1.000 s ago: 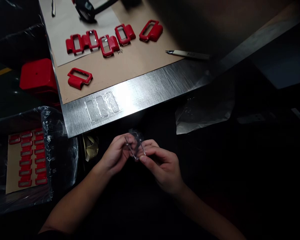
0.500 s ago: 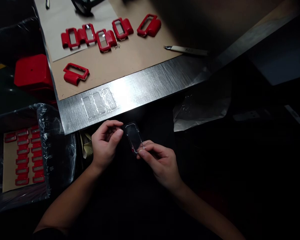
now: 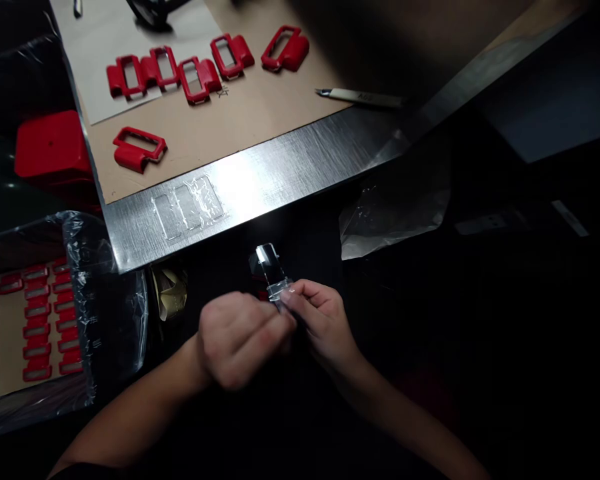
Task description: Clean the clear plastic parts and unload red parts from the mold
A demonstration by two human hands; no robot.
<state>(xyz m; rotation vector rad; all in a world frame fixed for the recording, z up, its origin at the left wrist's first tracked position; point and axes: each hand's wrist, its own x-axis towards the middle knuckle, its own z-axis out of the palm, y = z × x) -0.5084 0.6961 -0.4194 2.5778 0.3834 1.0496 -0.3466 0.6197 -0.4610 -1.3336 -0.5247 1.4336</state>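
Observation:
My right hand (image 3: 320,320) pinches the near end of a clear plastic window piece (image 3: 273,263), a small rounded rectangle tilted away from me below the table edge. Something clear and shiny, like thin film, is bunched by the right fingertips. Knuckles up, my left hand (image 3: 245,340) is closed just beside these fingertips and slightly blurred. Its own fingertips are turned under, so what they hold is hidden. Three more clear window pieces (image 3: 190,207) lie on the table's metal edge. On the brown board sit several red plastic frames (image 3: 140,148) with rectangular openings.
A craft knife (image 3: 360,98) rests at the board's right edge. At left stands a plastic-lined bin (image 3: 75,267) holding rows of red frames on cardboard, with a red stool (image 3: 53,143) behind. A clear plastic bag (image 3: 395,213) hangs below the table edge.
My left hand has moved from the far left of the window piece down to my right fingertips and closed. The piece has tilted, with shiny clear material now bunched at its near end.

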